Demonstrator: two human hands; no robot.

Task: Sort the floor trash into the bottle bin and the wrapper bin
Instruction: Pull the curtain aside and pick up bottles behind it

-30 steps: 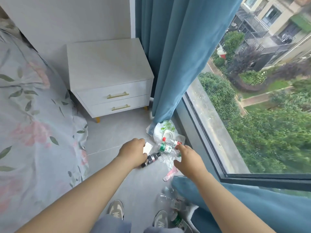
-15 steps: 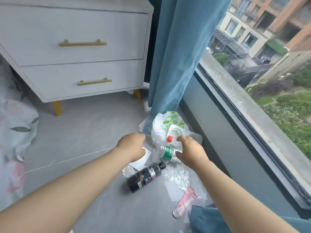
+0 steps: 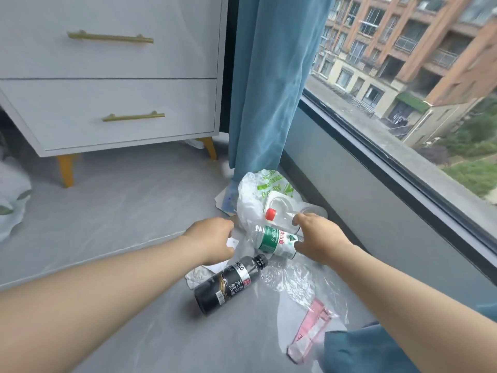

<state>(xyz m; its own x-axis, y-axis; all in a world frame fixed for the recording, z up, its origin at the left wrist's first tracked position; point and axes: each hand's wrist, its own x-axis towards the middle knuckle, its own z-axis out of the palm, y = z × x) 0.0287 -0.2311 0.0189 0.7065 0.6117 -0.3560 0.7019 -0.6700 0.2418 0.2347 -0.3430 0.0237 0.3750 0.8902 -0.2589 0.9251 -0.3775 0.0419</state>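
Observation:
Trash lies on the grey floor by the window wall. A clear bottle with a red cap [image 3: 277, 216] lies in front of a white plastic bag with green print [image 3: 258, 189]. My right hand [image 3: 317, 238] curls its fingers around that bottle's far end, with the palm over the base of a clear bottle with a green label [image 3: 274, 240]. A black bottle [image 3: 228, 285] lies nearer to me. My left hand [image 3: 209, 238] hovers over a white paper scrap [image 3: 231, 243], fingers bent down and hidden. No bin shows.
Clear film [image 3: 293, 281] and a pink wrapper [image 3: 309, 332] lie near my right arm. A crumpled white wrapper [image 3: 196, 275] sits by the black bottle. A white nightstand [image 3: 113, 103] on yellow legs stands at the left, a blue curtain [image 3: 269, 90] hangs behind the pile, and bedding [image 3: 10, 192] lies at the far left.
The view has dropped closer to the floor pile. My right hand has slid right onto the red-capped bottle's far end. My left hand has stayed over the white paper.

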